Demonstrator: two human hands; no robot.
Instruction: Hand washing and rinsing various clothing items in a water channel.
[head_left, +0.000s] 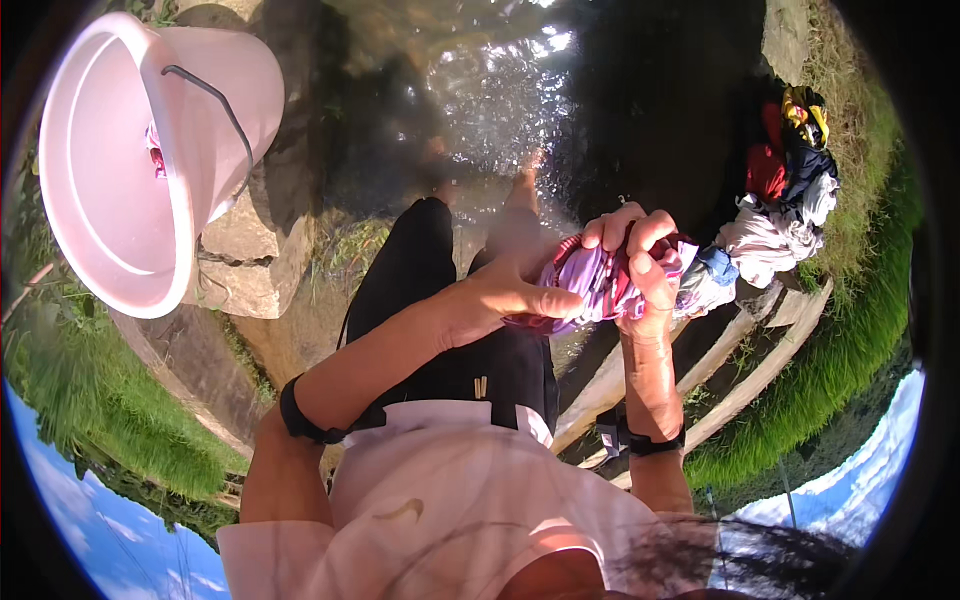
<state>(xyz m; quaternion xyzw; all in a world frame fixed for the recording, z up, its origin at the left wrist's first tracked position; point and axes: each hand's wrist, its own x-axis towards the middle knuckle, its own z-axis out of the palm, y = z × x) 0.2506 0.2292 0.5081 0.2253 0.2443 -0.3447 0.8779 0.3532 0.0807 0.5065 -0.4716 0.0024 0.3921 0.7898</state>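
Both my hands are closed around a bunched pink, purple and dark red patterned cloth (592, 281), held above my lap at the right of centre. My left hand (517, 292) grips its left end, with the thumb lying along the fabric. Fingers curled over the top, my right hand (649, 262) holds the other end. Below and beyond the cloth, my bare lower legs stand in shallow, glittering water (495, 97). How tightly the cloth is twisted I cannot tell.
At upper left a large pink plastic bucket (232, 82) with a dark handle rests on a stone block (240, 281), a small patterned cloth inside. Piled clothes (772, 240) lie on the right bank, near concrete edges (757, 375) and grass (817, 405).
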